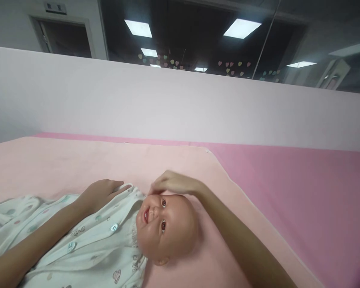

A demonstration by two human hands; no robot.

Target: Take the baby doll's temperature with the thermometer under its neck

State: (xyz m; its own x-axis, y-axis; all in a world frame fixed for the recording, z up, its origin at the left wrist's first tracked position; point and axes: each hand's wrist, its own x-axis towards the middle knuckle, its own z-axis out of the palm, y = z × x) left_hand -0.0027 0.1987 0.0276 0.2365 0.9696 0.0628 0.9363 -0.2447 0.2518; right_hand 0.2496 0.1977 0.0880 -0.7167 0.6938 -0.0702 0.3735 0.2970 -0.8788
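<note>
A baby doll (168, 228) lies on its back with its bald head to the right. It wears a white printed baby garment (99, 252) with light-blue buttons down the front. My left hand (103, 194) rests at the garment's far shoulder, its thumb along the cloth and the other fingers mostly hidden, closed on the fabric. Beyond the doll's head, my right hand (174, 182) is bent downward at the far side of the neck, beside the collar. Its fingers are curled together and slightly blurred, with the tips partly hidden; what they hold I cannot make out.
Under the doll spreads a light-pink mat (63, 160), over a darker pink surface (303, 192) that shows at the right. A low white wall (180, 108) runs along the back. Above it, dark glass (192, 28) carries heart stickers and reflects ceiling lights.
</note>
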